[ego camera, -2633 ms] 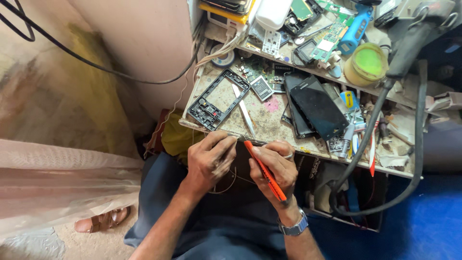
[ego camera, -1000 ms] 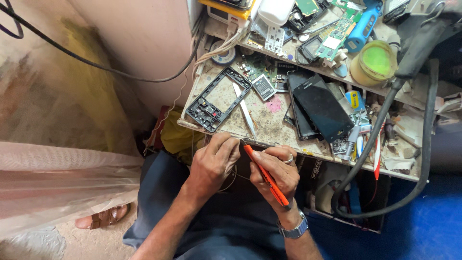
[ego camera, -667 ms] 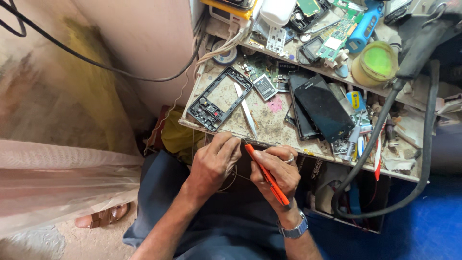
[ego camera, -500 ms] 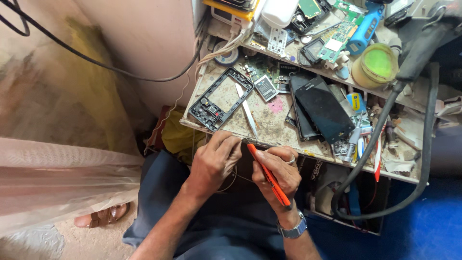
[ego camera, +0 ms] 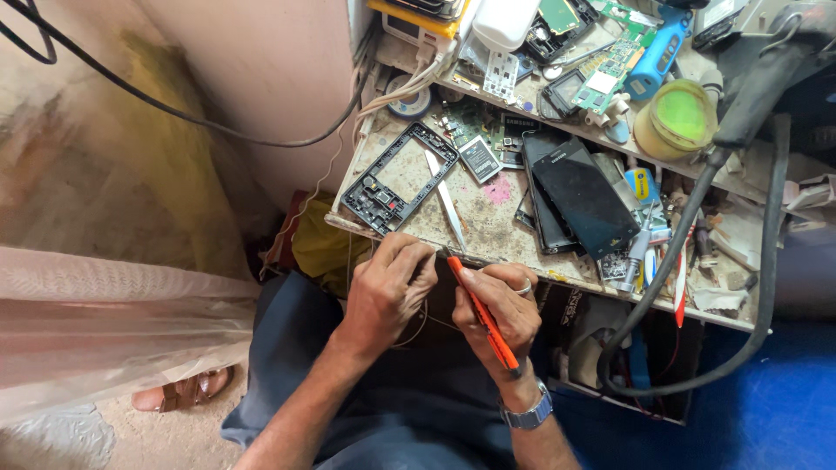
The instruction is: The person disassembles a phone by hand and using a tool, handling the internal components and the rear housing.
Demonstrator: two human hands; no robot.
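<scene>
Cluttered and stained, the small table point(ego camera: 488, 218) stands against a pale wall, with a blue floor at the right and a thick black hose point(ego camera: 697, 226) looping down past its front edge. On the table lie a black phone frame point(ego camera: 399, 178), silver tweezers point(ego camera: 446, 202) just beside it, and a dark phone point(ego camera: 585, 197) with its screen up; a shelf behind carries green circuit boards point(ego camera: 610, 65) and a round tub with a green lid point(ego camera: 675, 117).

Both hands work just below the front edge of the table, over the person's lap. The right hand point(ego camera: 498, 315) is closed around an orange screwdriver point(ego camera: 482, 312), its tip pointing up toward the left hand. The left hand point(ego camera: 387, 292) is curled, fingertips pinched together at that tip; it seems to grip something small, but the fingers hide it. A metal watch point(ego camera: 525, 412) sits on the right wrist.
</scene>
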